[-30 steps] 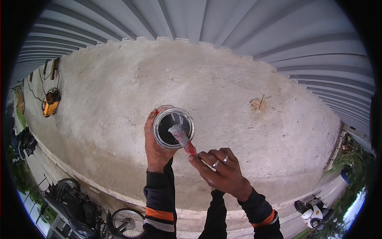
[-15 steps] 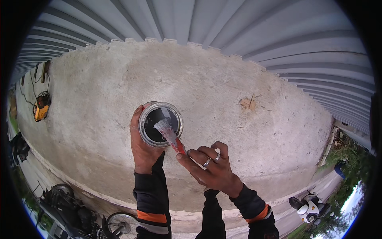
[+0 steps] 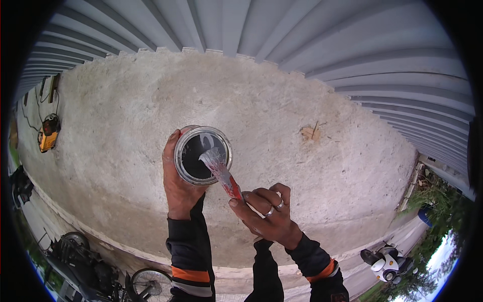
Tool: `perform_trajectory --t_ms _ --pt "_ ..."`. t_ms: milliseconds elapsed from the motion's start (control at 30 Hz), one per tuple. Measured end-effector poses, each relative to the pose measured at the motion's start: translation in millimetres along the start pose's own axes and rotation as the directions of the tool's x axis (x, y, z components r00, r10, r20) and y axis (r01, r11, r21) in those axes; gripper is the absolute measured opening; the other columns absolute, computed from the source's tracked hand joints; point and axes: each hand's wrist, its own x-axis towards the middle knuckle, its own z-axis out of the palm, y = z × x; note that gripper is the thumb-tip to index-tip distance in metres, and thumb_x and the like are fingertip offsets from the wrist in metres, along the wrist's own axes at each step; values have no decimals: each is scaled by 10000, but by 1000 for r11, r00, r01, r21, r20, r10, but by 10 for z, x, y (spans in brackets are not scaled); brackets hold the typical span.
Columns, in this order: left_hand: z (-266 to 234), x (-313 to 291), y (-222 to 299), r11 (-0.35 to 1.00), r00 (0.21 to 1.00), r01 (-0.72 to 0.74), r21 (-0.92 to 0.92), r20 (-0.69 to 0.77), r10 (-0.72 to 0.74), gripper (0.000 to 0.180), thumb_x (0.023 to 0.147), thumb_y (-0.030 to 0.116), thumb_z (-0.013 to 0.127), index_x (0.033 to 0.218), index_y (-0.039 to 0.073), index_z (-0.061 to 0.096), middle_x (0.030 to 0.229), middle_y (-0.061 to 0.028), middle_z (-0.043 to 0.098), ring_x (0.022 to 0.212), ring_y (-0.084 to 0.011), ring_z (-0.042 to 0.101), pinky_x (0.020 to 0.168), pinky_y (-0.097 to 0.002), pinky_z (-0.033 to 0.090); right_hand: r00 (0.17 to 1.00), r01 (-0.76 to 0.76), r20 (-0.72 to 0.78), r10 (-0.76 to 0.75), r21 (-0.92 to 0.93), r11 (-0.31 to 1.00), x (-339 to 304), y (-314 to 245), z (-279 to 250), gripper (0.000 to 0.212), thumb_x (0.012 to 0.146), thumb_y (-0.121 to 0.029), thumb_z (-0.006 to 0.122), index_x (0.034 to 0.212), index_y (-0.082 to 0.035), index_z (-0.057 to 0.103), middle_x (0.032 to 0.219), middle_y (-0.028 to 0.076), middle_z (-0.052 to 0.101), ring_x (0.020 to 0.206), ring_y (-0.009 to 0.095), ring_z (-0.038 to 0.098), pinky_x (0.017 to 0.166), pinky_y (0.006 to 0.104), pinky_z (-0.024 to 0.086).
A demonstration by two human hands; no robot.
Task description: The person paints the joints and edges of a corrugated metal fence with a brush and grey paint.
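The person's right hand (image 3: pixel 269 215) pinches the red handle of a paintbrush (image 3: pixel 229 182) between thumb and fingers, its paint-coated bristles over the mouth of an open can (image 3: pixel 229 145). The left hand (image 3: pixel 180 190) is wrapped around the can's side, keeping it up off the pale ground (image 3: pixel 261 116). The brush should be light, with a stiff handle and soft, springy bristles; smears reaching down the handle could make it slick, so the end farthest from the bristles looks the surest hold. The can is probably rigid and the heavier of the two, best gripped low on its wall, clear of the smeared rim. How much dark grey paint it holds, and whether the bristles touch it, is hard to judge from above.
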Motion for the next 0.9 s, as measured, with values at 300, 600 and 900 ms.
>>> perform_trajectory --t_ms 300,600,900 --pt "-66 60 -42 993 1000 7 114 -9 -6 1218 632 82 1009 1625 63 305 1544 -136 508 1441 -280 516 1237 -417 426 978 -167 -172 122 -280 945 319 1093 55 481 889 -112 800 1362 -147 721 1195 33 644 1052 224 592 898 427 399" --pt "15 87 -41 997 1000 27 73 4 -27 1253 609 99 1026 1631 87 301 1541 -121 503 1434 -280 523 1234 -413 453 951 -311 -151 271 -455 834 445 2426 593 409 1001 -177 722 1405 -213 671 1237 4 684 1137 204 599 1012 446 380" --pt "29 96 -80 999 999 45 31 22 -45 1263 604 133 1039 1629 84 302 1573 -119 456 1461 -280 495 1261 -411 420 946 -323 -160 281 -508 798 563 2656 594 403 1003 -203 722 1401 -241 672 1226 -23 691 1129 203 604 998 455 379"
